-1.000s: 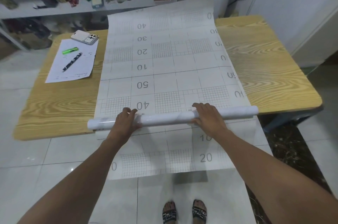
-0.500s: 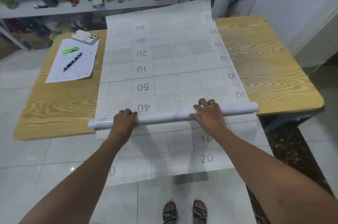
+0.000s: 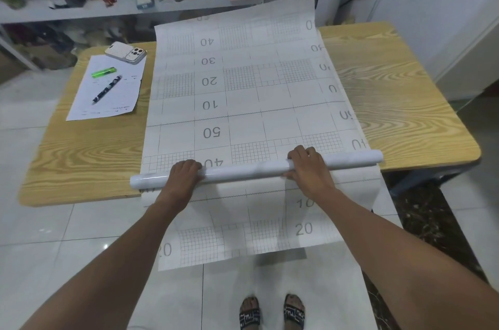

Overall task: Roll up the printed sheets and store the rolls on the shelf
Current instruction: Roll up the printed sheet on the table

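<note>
Your left hand [image 3: 186, 172] and right hand [image 3: 307, 167] each keep a grip clamped on the roll [image 3: 243, 171], lying across the printed sheet [image 3: 243, 103] at the front edge of the table [image 3: 391, 114]. It is likely light, glossy and crushable: hold wide, gently.

1. Roll [image 3: 243, 171]: has crept slightly farther up the printed sheet [image 3: 243, 114] on the desk; its front edge now cuts off the bottom of the "40".
2. My right hand [image 3: 310, 173]: fingers, laid out straight half a second ago, are curled back over the roll.
</note>
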### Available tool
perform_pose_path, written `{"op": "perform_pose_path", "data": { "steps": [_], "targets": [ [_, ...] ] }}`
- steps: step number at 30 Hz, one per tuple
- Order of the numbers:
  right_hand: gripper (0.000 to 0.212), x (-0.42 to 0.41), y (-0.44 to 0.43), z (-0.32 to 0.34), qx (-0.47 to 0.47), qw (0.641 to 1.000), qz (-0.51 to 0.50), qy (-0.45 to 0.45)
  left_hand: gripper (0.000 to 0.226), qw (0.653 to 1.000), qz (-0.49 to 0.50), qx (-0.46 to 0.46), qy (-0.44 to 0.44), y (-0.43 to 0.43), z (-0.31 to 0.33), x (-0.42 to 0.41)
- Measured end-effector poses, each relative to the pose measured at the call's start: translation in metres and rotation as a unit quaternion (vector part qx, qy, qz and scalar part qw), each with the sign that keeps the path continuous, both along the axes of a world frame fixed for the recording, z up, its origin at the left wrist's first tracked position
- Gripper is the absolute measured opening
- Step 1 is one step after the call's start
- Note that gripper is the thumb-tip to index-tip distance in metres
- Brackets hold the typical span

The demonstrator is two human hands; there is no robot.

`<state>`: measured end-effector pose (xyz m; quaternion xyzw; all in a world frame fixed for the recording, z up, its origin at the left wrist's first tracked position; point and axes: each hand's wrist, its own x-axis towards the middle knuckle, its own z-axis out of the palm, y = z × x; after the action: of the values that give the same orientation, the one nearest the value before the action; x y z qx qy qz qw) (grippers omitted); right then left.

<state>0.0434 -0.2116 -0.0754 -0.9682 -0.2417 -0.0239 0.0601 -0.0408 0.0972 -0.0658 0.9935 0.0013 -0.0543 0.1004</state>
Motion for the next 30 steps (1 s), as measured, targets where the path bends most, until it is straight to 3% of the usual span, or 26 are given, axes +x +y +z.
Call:
{"op": "perform_pose_path", "data": {
  "steps": [6,11,18,23,30],
  "targets": [
    [0.029,0.0008,-0.0002,-0.0059,-0.035,0.999,0.007,-0.031,0.05,0.997,-0.018,0.071,-0.01,-0.0001,0.005,0.0004],
    [0.024,-0.0027,0.0022,-0.007,-0.024,0.999,0.0,-0.032,0.054,0.997,-0.001,0.079,0.001,-0.0037,0.0069,-0.0003],
    [0.062,-0.0071,0.0006,-0.0013,0.038,0.999,0.001,0.003,0.041,0.996,0.017,0.085,-0.001,-0.0059,0.0077,0.001],
    [0.05,-0.0018,0.0005,-0.0038,0.06,0.998,-0.008,0.02,0.029,0.998,0.014,0.061,-0.026,-0.0065,0.0057,-0.002],
    [0.043,0.0023,-0.0047,-0.0082,0.061,0.998,0.001,-0.005,0.066,0.995,0.02,0.094,-0.022,-0.0076,0.0026,-0.0032]
  ]
}}
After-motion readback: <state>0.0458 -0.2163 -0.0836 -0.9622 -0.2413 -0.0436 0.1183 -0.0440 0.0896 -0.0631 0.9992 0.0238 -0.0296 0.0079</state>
